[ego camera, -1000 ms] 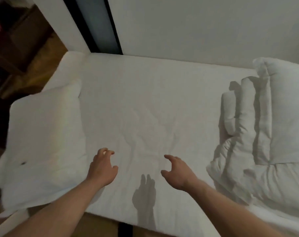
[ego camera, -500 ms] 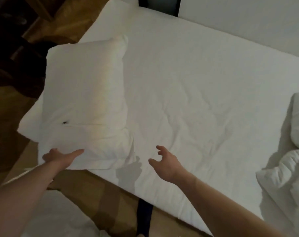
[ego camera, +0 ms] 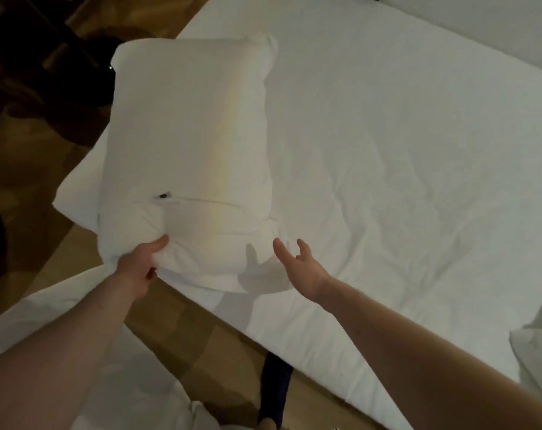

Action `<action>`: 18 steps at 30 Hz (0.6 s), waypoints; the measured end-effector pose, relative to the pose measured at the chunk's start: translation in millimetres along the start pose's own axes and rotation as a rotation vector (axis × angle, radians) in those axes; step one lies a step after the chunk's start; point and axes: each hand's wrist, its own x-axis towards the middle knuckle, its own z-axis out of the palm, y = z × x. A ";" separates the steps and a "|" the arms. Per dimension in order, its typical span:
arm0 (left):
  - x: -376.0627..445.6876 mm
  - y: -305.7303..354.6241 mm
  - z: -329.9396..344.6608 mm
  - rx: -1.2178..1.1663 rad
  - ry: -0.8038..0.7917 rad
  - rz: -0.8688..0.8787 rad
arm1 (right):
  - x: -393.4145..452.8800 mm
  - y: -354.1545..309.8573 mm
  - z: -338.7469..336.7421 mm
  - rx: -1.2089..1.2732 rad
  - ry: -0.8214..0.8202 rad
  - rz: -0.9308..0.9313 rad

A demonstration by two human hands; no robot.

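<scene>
At the left of the frame, the white pillow [ego camera: 185, 144] lies on the end of the bed [ego camera: 387, 150], with its near edge reaching out past the mattress edge over the wooden floor [ego camera: 201, 336]. Our left hand [ego camera: 139, 265] grips the pillow's near left corner. The thumb [ego camera: 158, 243] is pressed on top and the other fingers are tucked beneath, so the stuffing bunches into a soft knot. Our right hand [ego camera: 300, 268] is spread and holds nothing. Its palm is turned toward the pillow and its fingers [ego camera: 279, 248] are just short of the near right corner, throwing a shadow on the case.

We judge the step in hand to be taking the pillow up with both hands, and only one side is secured. To do it well, we should carry the right hand on to that corner and match the left: thumb above, fingers under, closing on the filling itself — not on the loose flap of case alone, which would slip or stretch. A pillow this soft will sag in the middle, so we should lift both corners together and level. The crumpled duvet [ego camera: 536, 342] at the lower right lies well apart and should not get in the way.
</scene>
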 end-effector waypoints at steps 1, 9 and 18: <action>-5.6 5.7 0.9 0.052 -0.027 0.041 | 0.3 -7.9 -1.1 0.020 0.022 -0.013; -119.3 80.1 61.1 0.097 -0.378 0.310 | -2.4 -71.4 -41.5 0.337 0.081 0.090; -259.1 113.8 152.9 0.175 -0.545 0.589 | -74.5 -77.0 -193.4 0.338 -0.057 0.008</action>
